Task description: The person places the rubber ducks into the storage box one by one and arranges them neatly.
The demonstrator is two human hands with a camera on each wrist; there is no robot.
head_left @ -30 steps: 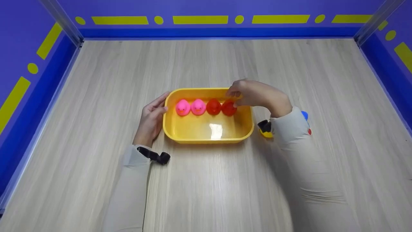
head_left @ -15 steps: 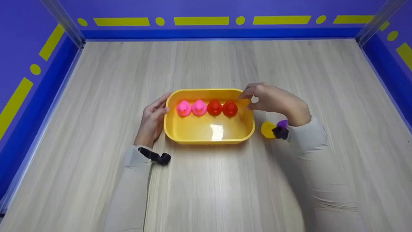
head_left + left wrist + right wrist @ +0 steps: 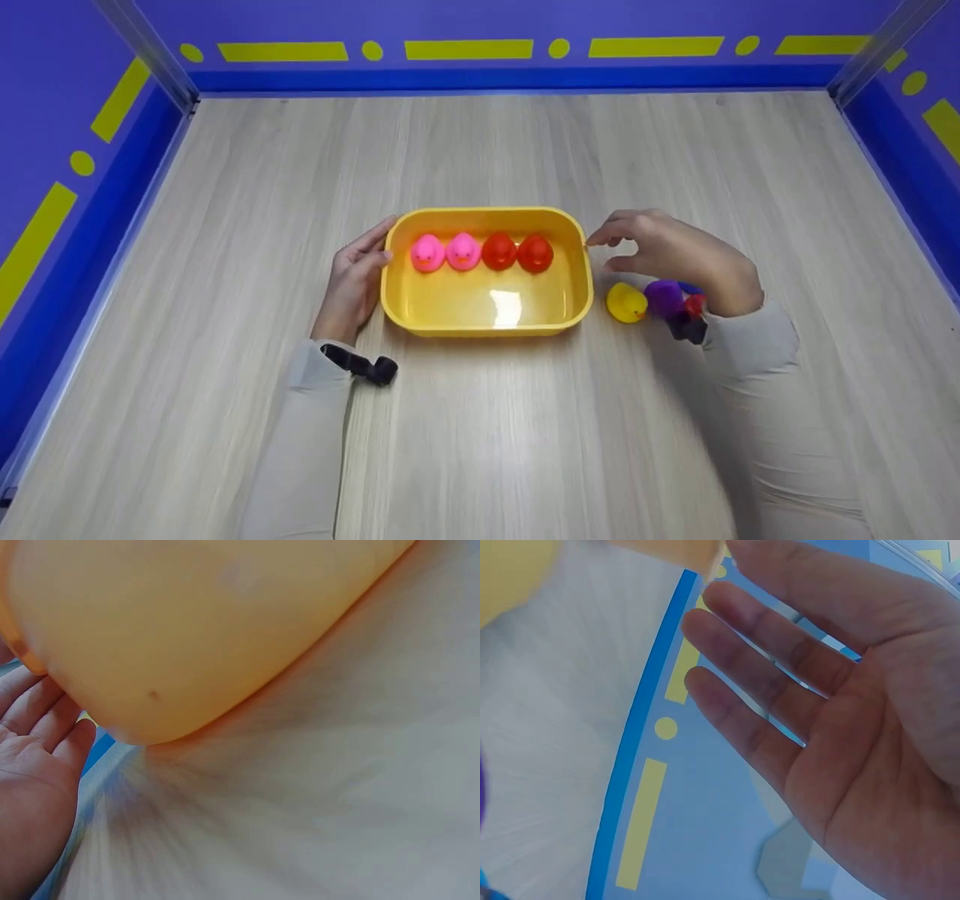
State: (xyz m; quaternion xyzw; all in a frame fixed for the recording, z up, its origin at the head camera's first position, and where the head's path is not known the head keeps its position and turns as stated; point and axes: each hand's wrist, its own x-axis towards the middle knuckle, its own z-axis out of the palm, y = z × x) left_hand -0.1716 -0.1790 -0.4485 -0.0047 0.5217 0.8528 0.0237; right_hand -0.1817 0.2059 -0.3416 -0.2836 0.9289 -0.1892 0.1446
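A yellow tub [image 3: 480, 331] holds a row of rubber ducks along its far side. Two are pink [image 3: 427, 253], [image 3: 463, 252] and two are red ducks [image 3: 499, 251], [image 3: 535, 253]. My left hand [image 3: 354, 281] holds the tub's left side, thumb on the rim and fingers against the outer wall. In the left wrist view, its fingers [image 3: 37, 709] lie along that wall. My right hand [image 3: 671, 251] is at the tub's right rim with nothing in it. One fingertip is at the rim; whether it touches I cannot tell. The right wrist view shows its palm [image 3: 870, 750] and spread fingers.
Right of the tub, below my right hand, lie a yellow duck [image 3: 627, 302], a purple duck [image 3: 664, 299] and partly hidden red [image 3: 694, 304] and blue pieces. Purple-blue walls [image 3: 480, 79] border the wooden table [image 3: 480, 435].
My right hand has let go of the rightmost red duck and moved out of the tub to the right, uncovering the yellow and purple ducks. My left hand stays put.
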